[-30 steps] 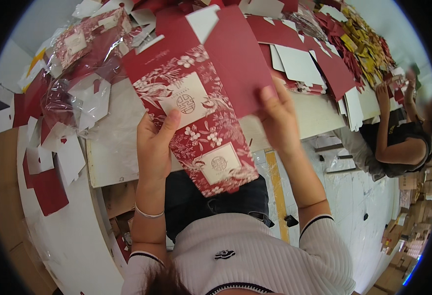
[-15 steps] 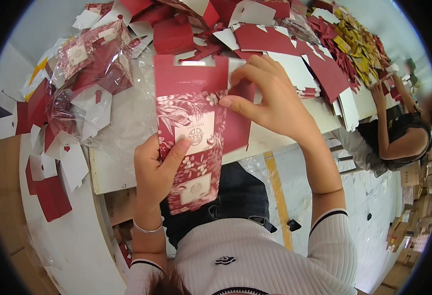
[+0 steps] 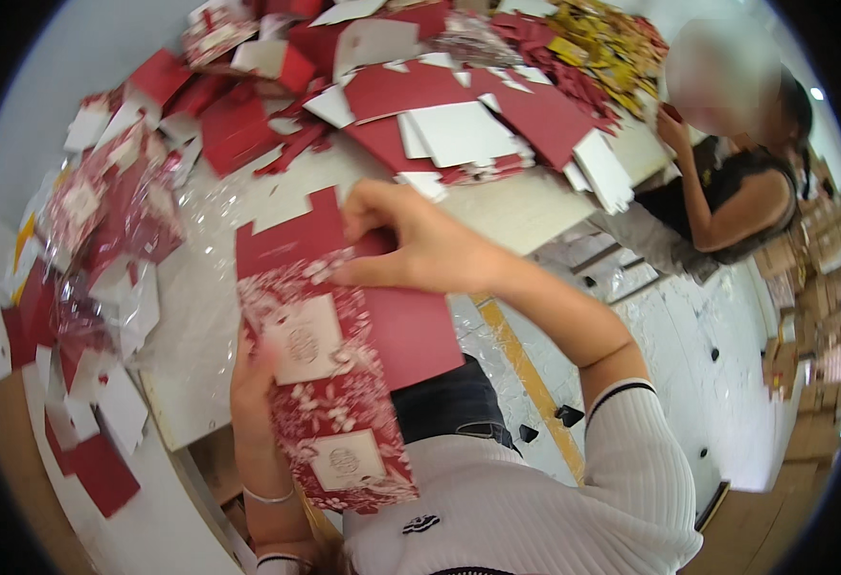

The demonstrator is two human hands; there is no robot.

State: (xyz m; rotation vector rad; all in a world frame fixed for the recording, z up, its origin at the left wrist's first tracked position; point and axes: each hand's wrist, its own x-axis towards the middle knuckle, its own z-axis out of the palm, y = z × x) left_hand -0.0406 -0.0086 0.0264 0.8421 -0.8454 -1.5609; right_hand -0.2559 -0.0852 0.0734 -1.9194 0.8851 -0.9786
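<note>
In front of my body I hold a flat red box blank (image 3: 329,407) upright and tilted, printed with pale flowers and two cream labels. A plain red panel (image 3: 416,331) shows along its right side, and notched tabs stand at its upper end. My left hand (image 3: 253,383) is closed on the blank's left edge, its thumb over the printed face and its other fingers mostly hidden behind. Across the upper right part bends my right hand (image 3: 411,244), its thumb and curled fingers closed at the fold between the printed and plain panels.
On the white table (image 3: 219,278), flat red and white blanks (image 3: 468,134) lie stacked beyond my hands. At the left are clear plastic-wrapped boxes (image 3: 104,211). Yellow and red packets (image 3: 612,48) are heaped at the far right. A person (image 3: 737,206) sits there, near cardboard cartons (image 3: 813,316).
The box blank and both my hands have shifted left and lower in the picture, and the blank leans more. My right hand's thumb and fingers have closed onto its upper part. The view has turned rightward.
</note>
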